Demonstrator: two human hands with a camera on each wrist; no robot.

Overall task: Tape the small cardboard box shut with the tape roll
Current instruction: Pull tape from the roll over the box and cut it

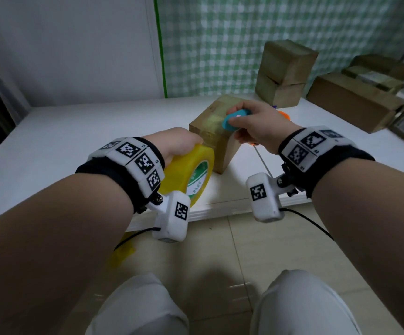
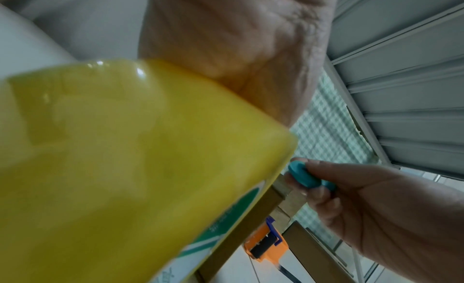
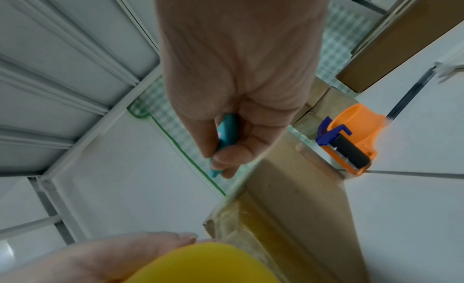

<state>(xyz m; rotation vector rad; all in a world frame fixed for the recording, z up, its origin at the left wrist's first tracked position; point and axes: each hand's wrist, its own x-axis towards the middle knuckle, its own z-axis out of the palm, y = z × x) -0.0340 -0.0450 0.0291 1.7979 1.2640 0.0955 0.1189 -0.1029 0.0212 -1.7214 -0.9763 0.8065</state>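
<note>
The small cardboard box [image 1: 214, 122] stands on the white table [image 1: 75, 131], with shiny tape across its top and down its near side. My left hand [image 1: 179, 141] grips the yellow tape roll [image 1: 186, 172] against the box's near lower corner. The roll [image 2: 125, 168] fills most of the left wrist view. My right hand [image 1: 251, 122] pinches a small teal cutter [image 1: 234, 118] just over the box's top front edge. The same teal cutter [image 3: 226, 136] shows between the fingers in the right wrist view, above the taped box [image 3: 288, 208]. The blade itself is hidden.
An orange tape dispenser [image 3: 351, 140] with a blue part lies on the table behind the box. Two stacked cardboard boxes [image 1: 285, 71] stand at the back right, and larger boxes [image 1: 355, 102] lie further right. The table's near edge [image 1: 220, 209] is below my wrists.
</note>
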